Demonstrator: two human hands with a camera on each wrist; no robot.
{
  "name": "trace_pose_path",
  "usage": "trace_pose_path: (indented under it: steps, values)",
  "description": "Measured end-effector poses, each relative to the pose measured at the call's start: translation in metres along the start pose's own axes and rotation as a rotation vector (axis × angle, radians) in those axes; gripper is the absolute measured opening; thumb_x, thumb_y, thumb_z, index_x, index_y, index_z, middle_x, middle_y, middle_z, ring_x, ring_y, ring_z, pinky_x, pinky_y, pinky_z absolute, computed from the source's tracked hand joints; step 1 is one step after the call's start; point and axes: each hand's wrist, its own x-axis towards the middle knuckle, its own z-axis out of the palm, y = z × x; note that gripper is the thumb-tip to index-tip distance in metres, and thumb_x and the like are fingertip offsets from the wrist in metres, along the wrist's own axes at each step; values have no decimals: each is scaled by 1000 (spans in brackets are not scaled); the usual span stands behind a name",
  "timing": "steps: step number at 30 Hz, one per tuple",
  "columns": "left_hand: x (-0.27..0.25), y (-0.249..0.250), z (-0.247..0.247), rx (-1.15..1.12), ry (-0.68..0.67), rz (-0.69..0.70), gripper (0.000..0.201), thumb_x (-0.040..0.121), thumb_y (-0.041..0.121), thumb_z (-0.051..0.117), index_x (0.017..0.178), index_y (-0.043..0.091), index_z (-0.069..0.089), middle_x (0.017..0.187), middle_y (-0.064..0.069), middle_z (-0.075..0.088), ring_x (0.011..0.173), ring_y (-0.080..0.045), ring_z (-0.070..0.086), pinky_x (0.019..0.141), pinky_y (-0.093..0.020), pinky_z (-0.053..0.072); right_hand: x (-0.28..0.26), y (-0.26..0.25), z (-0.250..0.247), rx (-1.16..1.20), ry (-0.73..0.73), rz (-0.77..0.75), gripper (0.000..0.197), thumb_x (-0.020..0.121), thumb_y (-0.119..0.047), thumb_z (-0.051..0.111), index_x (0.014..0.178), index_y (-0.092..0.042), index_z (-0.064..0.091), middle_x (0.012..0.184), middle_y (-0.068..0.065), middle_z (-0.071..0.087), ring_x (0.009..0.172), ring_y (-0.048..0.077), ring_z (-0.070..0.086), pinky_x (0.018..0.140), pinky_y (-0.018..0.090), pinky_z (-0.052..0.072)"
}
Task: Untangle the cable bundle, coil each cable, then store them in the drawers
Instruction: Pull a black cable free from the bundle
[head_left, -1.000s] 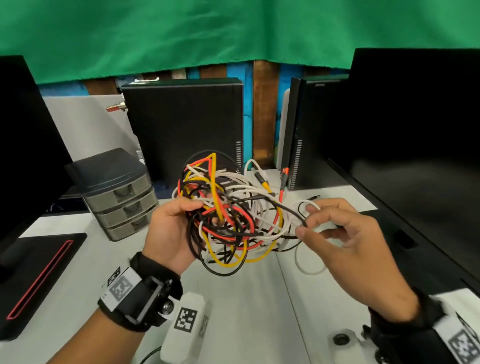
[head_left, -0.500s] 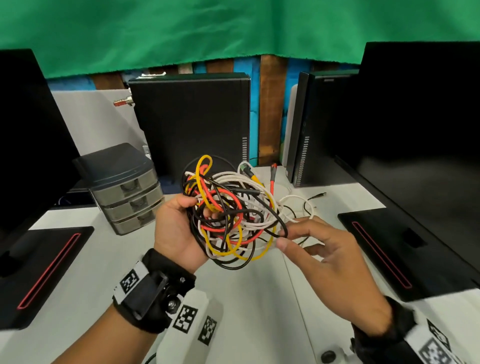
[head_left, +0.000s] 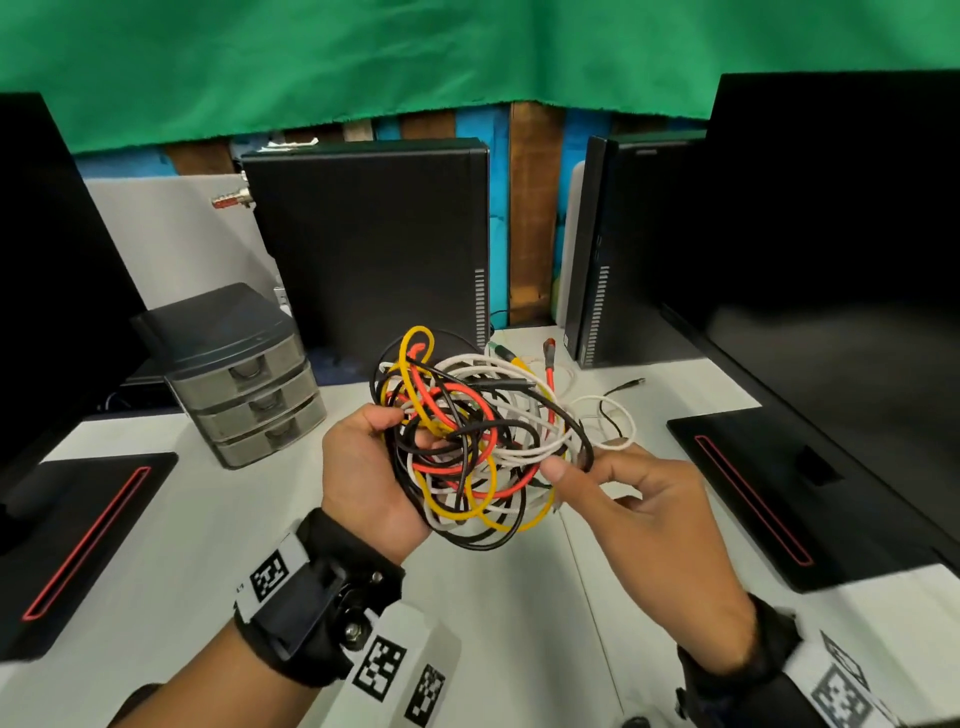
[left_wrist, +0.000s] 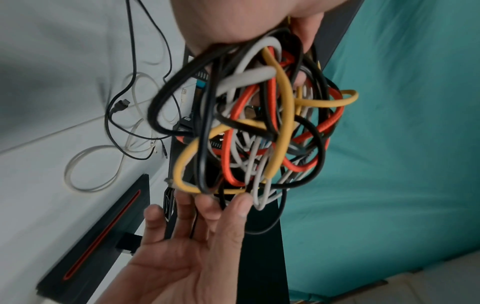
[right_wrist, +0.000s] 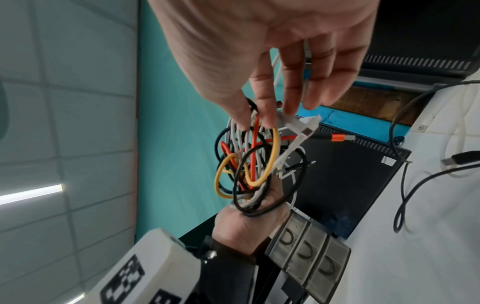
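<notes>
At nine o'clock on the desk (head_left: 156, 519), well left of everything held, stands the grey set of drawers (head_left: 249, 395), its three fronts all closed. Next along, the left hand (head_left: 363, 478) has its fingers curled round one side of the cable bundle (head_left: 478, 441), holding it up above the middle of the desk. The bundle is a loose ball of black, white, red and yellow loops — nothing has been worked free of it that I can see. At three o'clock of the bundle, the right hand (head_left: 639, 499) pinches strands at its edge between thumb and forefinger, the other fingers loosely spread; which strand exactly I cannot tell. Further on, toward one o'clock, a white cable (head_left: 618, 415) and a thin black cable (head_left: 623, 387) lie slack on the desk, apart from the bundle as far as the views show.

My guess is the bundle weighs little and is soft and springy: the loops will flop and catch on each other, so hard pulling would likely tighten the knot. Better hold looks to be a plug end, such as the red connector (head_left: 549, 347) sticking out at twelve o'clock — follow it back through the loops while the left hand steadies the mass.
</notes>
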Motion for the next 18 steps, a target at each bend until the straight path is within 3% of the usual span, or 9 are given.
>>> trace_pose_path:
  steps: [2, 5, 8, 11, 13, 15, 18]
  values:
    - [-3, -1, 6, 7, -11, 41, 42, 90, 23, 34, 59, 10, 59, 47, 0, 43, 44, -15, 48, 60, -30, 55, 0, -1, 1, 16, -98, 82, 36, 68, -50, 77, 71, -14, 78, 95, -7, 74, 81, 3, 66, 70, 18, 45]
    - [-7, -6, 11, 38, -22, 104, 27, 81, 21, 39, 62, 11, 56, 50, -1, 46, 47, -17, 48, 62, -28, 52, -3, -1, 6, 63, -252, 210, 22, 76, -34, 80, 81, -12, 81, 104, -10, 74, 102, -4, 65, 104, 28, 46]
    - [-10, -8, 13, 51, -36, 132, 16, 73, 22, 43, 68, 11, 54, 51, -2, 46, 47, -16, 47, 57, -25, 49, -6, 4, 10, 134, -279, 283, 10, 82, -20, 78, 85, -11, 81, 110, -7, 75, 114, 2, 62, 116, 35, 36]
    - [-9, -6, 10, 60, -26, 129, 19, 72, 23, 45, 78, 9, 58, 52, -2, 49, 50, -17, 48, 66, -29, 48, -6, 5, 12, 169, -266, 313, 14, 76, -23, 86, 77, -13, 77, 108, -5, 76, 121, 9, 61, 118, 43, 33]
    - [-8, -4, 9, 70, -6, 127, 18, 71, 23, 46, 78, 10, 57, 52, -1, 49, 50, -17, 48, 67, -29, 46, -6, 4, 13, 171, -246, 318, 16, 75, -17, 87, 74, -7, 73, 103, -4, 77, 111, 8, 66, 114, 42, 38]
    - [-8, -5, 10, 63, 10, 124, 22, 71, 22, 46, 83, 10, 59, 52, -2, 50, 50, -17, 49, 70, -30, 44, -7, 0, 14, 171, -211, 317, 25, 73, -15, 85, 75, 4, 68, 97, -2, 78, 101, 8, 71, 107, 37, 45]
    - [-7, -5, 12, 37, 36, 130, 22, 71, 21, 48, 81, 8, 62, 54, -3, 50, 51, -18, 49, 71, -31, 42, -7, -4, 14, 161, -96, 216, 48, 65, -32, 82, 65, 10, 58, 87, 2, 78, 92, 11, 73, 91, 35, 49]
